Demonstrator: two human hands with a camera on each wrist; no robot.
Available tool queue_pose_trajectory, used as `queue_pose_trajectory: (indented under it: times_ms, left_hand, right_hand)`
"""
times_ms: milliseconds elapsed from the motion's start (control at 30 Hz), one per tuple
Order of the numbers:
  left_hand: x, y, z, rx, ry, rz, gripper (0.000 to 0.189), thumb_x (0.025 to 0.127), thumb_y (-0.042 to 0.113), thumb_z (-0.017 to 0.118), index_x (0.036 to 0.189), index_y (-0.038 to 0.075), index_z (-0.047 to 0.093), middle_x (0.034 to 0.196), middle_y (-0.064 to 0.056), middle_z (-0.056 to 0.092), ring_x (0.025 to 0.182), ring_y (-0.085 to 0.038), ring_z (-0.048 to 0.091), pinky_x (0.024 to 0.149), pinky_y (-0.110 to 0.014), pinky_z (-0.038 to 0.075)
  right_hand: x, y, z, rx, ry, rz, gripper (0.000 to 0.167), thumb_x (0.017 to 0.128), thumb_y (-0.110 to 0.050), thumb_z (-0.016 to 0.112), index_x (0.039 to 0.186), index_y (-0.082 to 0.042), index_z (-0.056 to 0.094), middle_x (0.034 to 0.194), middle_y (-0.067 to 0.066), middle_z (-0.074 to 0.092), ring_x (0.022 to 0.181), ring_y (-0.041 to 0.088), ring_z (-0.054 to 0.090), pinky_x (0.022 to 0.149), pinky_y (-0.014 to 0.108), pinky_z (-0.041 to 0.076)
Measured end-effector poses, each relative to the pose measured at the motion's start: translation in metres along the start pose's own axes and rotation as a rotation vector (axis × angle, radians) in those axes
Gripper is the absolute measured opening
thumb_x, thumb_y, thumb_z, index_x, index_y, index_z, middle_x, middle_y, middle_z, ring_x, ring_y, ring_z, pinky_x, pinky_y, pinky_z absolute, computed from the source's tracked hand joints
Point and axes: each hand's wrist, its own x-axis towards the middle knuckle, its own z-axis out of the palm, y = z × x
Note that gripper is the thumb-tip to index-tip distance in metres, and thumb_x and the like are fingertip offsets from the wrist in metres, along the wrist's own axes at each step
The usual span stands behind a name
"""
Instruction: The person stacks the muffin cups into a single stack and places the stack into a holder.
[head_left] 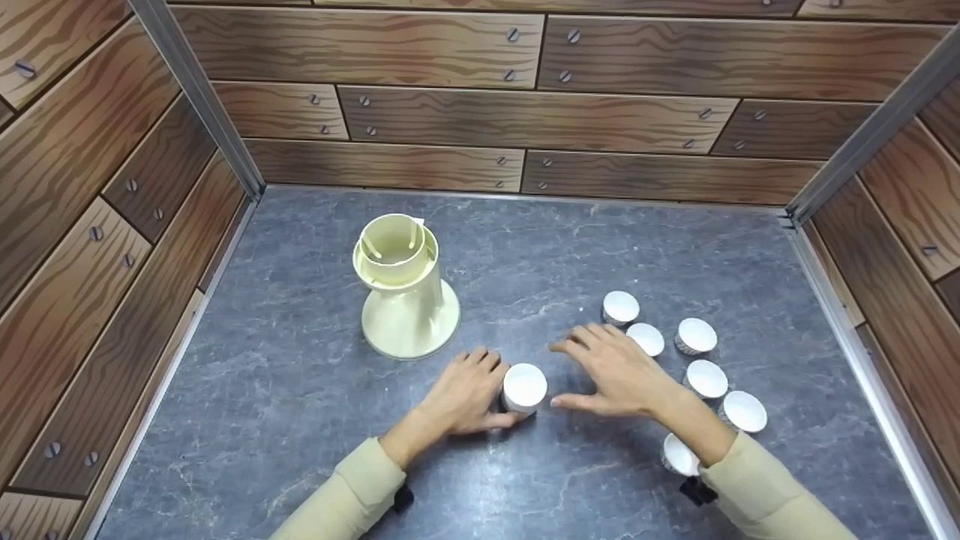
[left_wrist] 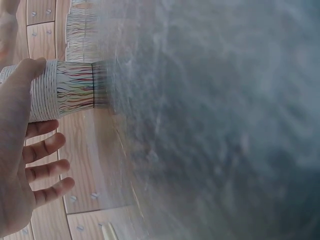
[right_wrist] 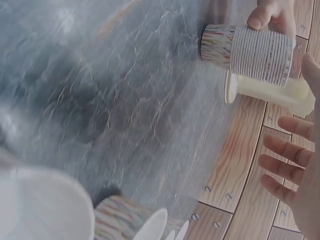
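My left hand [head_left: 466, 391] holds a nested stack of white paper cups [head_left: 524, 385], thumb on the near side and fingers at the left. The stack stands upright on the table; in the left wrist view its lowest cup [left_wrist: 76, 87] shows coloured wavy stripes below a column of white rims. To the right of the stack, my right hand [head_left: 613, 369] hovers with thumb and fingers spread apart, holding nothing. Several more paper cups [head_left: 696, 336] stand mouth up around and beyond the right hand and forearm, which partly cover some of them.
A cream plastic stand [head_left: 409, 319] with a wide round base and an open cylindrical top [head_left: 394, 240] is behind the left hand. Wood-patterned walls [head_left: 442, 116] with metal edging enclose the dark marbled table [head_left: 300, 420] at the back and sides.
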Motion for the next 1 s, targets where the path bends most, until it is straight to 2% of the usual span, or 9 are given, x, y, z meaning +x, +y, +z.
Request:
queue_pose_trajectory:
  times_ms: [100, 167, 467, 700, 1000]
  left_hand:
    - [0.0, 0.0, 0.0, -0.001, -0.002, 0.0, 0.072, 0.088, 0.079, 0.058, 0.121, 0.016, 0.066, 0.112, -0.002, 0.068, 0.103, -0.02, 0.062, 0.084, -0.037, 0.057]
    - [0.0, 0.0, 0.001, -0.005, -0.005, -0.001, 0.072, 0.088, 0.079, 0.058, 0.121, 0.016, 0.066, 0.112, -0.002, 0.068, 0.103, -0.02, 0.062, 0.085, -0.037, 0.057]
    - [-0.001, 0.001, 0.002, -0.012, -0.006, -0.007, 0.07, 0.087, 0.078, 0.06, 0.121, 0.017, 0.066, 0.112, -0.002, 0.068, 0.103, -0.02, 0.062, 0.086, -0.037, 0.057]
    - [-0.001, 0.001, 0.001, -0.028, 0.0, -0.004, 0.071, 0.087, 0.078, 0.06, 0.121, 0.016, 0.065, 0.113, -0.002, 0.069, 0.104, -0.02, 0.062, 0.087, -0.036, 0.057]
    - [-0.002, 0.001, 0.001, -0.039, 0.024, -0.005, 0.069, 0.087, 0.077, 0.061, 0.118, 0.015, 0.066, 0.111, -0.001, 0.069, 0.101, -0.019, 0.062, 0.085, -0.035, 0.056]
  right_hand:
    - [-0.002, 0.005, -0.003, -0.009, 0.011, -0.003, 0.077, 0.088, -0.08, 0.061, 0.135, -0.019, 0.067, 0.116, 0.001, 0.067, 0.105, 0.02, 0.062, 0.092, 0.04, 0.054]
    - [-0.004, 0.009, -0.004, -0.012, 0.021, -0.007, 0.078, 0.088, -0.08, 0.061, 0.134, -0.018, 0.067, 0.114, 0.001, 0.067, 0.104, 0.02, 0.062, 0.092, 0.04, 0.053]
    - [-0.008, 0.021, -0.015, -0.033, 0.012, 0.028, 0.076, 0.082, -0.07, 0.076, 0.135, -0.016, 0.067, 0.116, 0.003, 0.067, 0.103, 0.022, 0.064, 0.09, 0.042, 0.055]
    - [-0.01, 0.03, -0.024, -0.061, 0.032, -0.002, 0.075, 0.085, -0.071, 0.072, 0.133, -0.014, 0.067, 0.114, 0.005, 0.068, 0.103, 0.024, 0.065, 0.088, 0.044, 0.054]
    - [-0.01, 0.044, -0.031, -0.101, 0.043, -0.02, 0.075, 0.081, -0.067, 0.078, 0.131, -0.013, 0.068, 0.109, 0.007, 0.066, 0.095, 0.025, 0.062, 0.082, 0.044, 0.053]
